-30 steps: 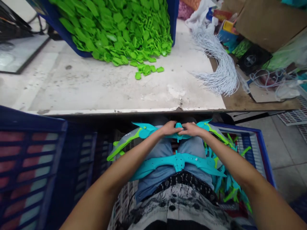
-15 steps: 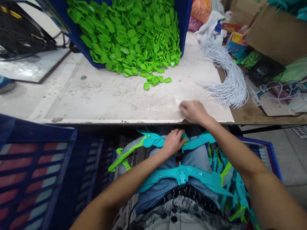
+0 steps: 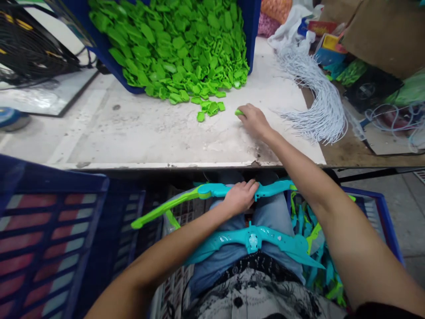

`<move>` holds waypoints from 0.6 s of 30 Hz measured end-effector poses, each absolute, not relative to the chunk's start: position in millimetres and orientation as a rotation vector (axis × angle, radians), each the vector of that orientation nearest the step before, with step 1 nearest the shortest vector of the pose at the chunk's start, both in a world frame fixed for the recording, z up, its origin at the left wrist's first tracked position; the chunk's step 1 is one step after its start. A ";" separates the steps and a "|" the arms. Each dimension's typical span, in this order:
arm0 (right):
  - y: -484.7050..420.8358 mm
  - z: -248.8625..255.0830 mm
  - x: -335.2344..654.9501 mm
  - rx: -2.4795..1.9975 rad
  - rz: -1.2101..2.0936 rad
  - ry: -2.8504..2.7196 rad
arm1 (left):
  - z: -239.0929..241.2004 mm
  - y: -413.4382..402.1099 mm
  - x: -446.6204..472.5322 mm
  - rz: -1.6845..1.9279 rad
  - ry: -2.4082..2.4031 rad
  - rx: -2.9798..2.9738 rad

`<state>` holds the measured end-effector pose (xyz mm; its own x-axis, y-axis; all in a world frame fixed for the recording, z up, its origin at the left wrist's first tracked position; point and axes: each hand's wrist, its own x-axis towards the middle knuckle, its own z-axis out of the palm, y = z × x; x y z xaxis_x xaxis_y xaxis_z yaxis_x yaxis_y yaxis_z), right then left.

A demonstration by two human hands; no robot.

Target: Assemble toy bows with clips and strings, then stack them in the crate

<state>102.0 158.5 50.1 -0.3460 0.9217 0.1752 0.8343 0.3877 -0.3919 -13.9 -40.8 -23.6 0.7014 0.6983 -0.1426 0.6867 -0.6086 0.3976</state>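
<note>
My left hand (image 3: 241, 197) is wrapped around the middle of a teal-and-green plastic toy bow (image 3: 215, 190) above my thighs. The bow's long green limb reaches out to the left, and its right end passes behind my right forearm. Over the table, my right hand (image 3: 254, 120) pinches a small green plastic piece (image 3: 238, 112). A few loose green pieces (image 3: 210, 107) lie just left of that hand. Across my lap rests a second teal bow part (image 3: 229, 241), with a round hub at its centre.
A blue bin (image 3: 128, 84) tipped toward me spills green pieces onto the white table (image 3: 149, 137). White cords (image 3: 327, 110) lie at right. Blue crates (image 3: 49, 177) stand at left; another crate (image 3: 387, 221) at right holds teal-and-green parts. A fan (image 3: 29, 48) stands back left.
My right hand has moved forward from near the table edge and now holds a green piece from beside the loose group. The bow in my left hand has turned, its green limb swinging further left.
</note>
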 end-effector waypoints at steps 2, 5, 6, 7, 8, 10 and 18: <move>121.3 60.4 129.3 -1.448 0.450 -2.179 | -14.2 -26.5 -17.3 0.051 1.028 2.354; 56.2 72.0 170.0 -1.359 0.720 -2.062 | -8.4 -1.0 -20.0 0.030 0.927 2.126; 34.5 73.6 180.7 -1.330 0.806 -2.063 | -8.5 6.9 -19.6 0.004 0.873 2.045; 14.1 73.5 189.3 -1.306 0.874 -2.085 | -9.3 13.7 -18.6 -0.015 0.822 1.970; -4.5 71.3 195.5 -1.295 0.921 -2.121 | -10.3 19.1 -17.1 -0.022 0.793 1.904; -34.7 60.4 201.3 -1.329 0.963 -2.189 | -12.4 24.9 -13.5 -0.009 0.785 1.816; -74.0 -1.8 184.6 -1.342 0.802 -2.362 | -17.0 21.1 -11.7 -0.014 0.786 1.778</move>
<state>184.6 -74.0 -1.8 -0.5141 0.8577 -0.0086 0.6855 0.4049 -0.6051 -11.7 21.1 -17.0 0.7769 0.4979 -0.3855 0.5113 -0.1415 0.8477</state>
